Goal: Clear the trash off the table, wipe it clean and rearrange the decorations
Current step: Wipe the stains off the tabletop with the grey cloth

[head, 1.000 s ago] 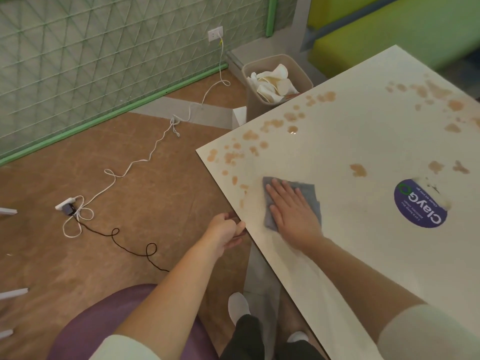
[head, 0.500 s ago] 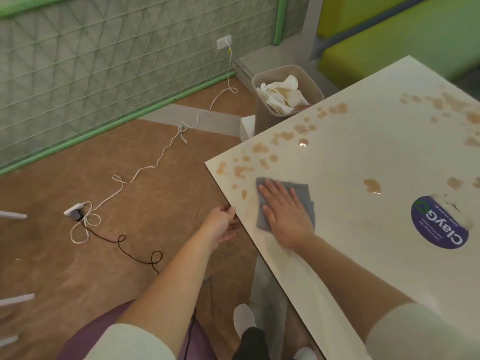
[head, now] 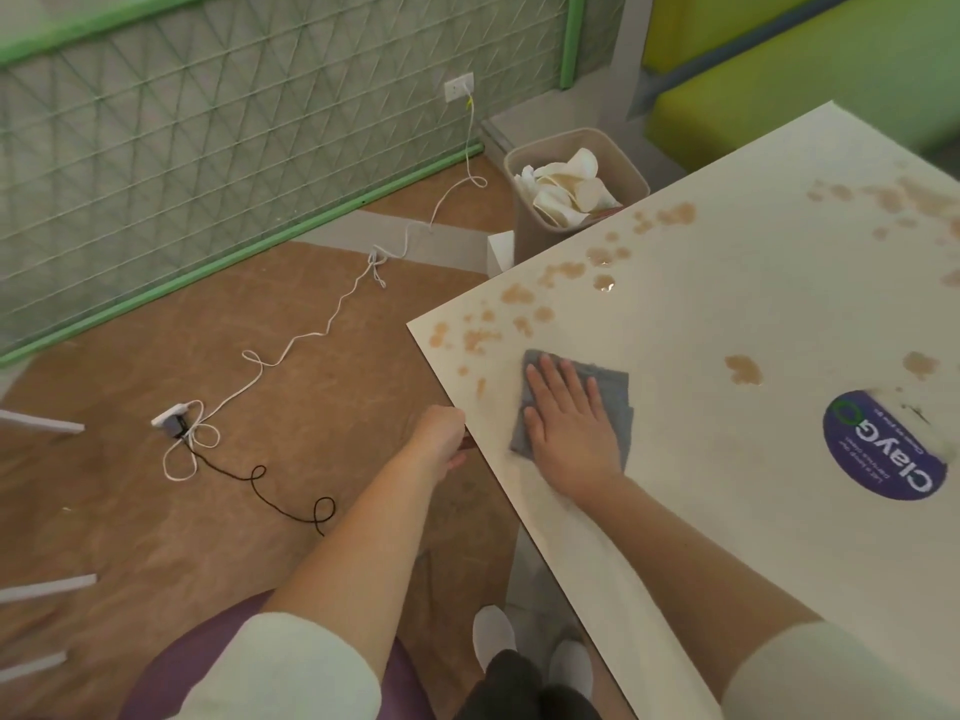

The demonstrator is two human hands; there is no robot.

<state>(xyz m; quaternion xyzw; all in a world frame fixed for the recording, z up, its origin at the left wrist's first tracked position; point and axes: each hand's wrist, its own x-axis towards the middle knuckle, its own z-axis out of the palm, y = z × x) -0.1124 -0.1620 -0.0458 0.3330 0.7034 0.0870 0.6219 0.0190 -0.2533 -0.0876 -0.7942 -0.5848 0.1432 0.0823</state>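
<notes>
The right hand lies flat, fingers straight and together, pressing a grey cloth onto the white surface near its left corner. The left hand has its grip curled round the surface's left edge, fingers tucked beneath. Brown spill blotches dot the surface beyond the cloth and farther right. A purple round sticker sits to the right. On the floor past the far corner stands a bin holding crumpled white trash.

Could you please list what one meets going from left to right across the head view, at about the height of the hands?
Power strip → left hand → cloth under right hand → sticker.
</notes>
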